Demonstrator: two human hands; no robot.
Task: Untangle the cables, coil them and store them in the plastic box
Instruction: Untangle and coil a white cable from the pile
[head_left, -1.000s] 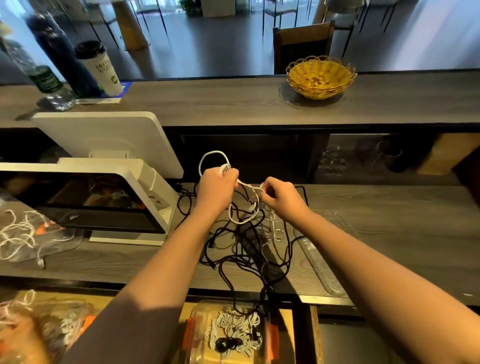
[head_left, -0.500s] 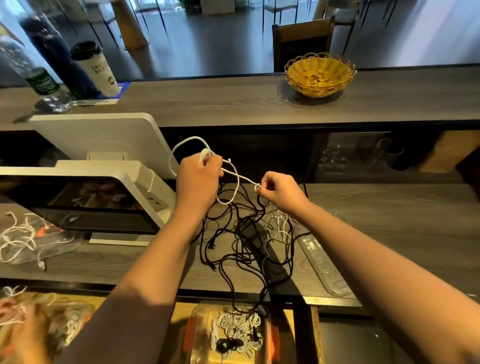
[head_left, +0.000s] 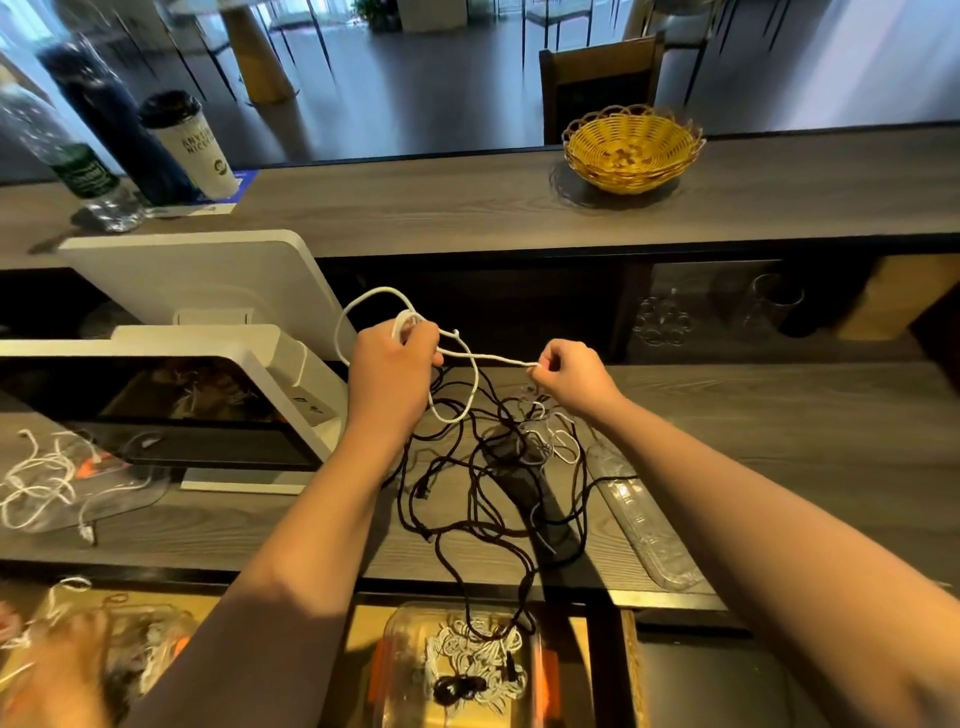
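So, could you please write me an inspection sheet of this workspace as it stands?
Surface: grey wooden counter.
Job's things: white cable stretched between both hands; plastic box below the counter holds coiled white cables.
Clutter: clear lid, white screen.
Grippers: left hand grips white loops; right hand pinches the cable.
Cables: black cables tangled, one trailing into the box.
Surroundings: yellow basket, paper cup, bottle.

The left hand (head_left: 390, 371) grips loops of a white braided cable (head_left: 470, 384), and the right hand (head_left: 569, 376) pinches the same cable, which runs taut between them above the grey wood-grain counter (head_left: 779, 441). Under the hands lies a tangle of thin black cables (head_left: 467, 488). At the near edge below, a clear plastic box with orange clasps (head_left: 467, 670) holds coiled white cables.
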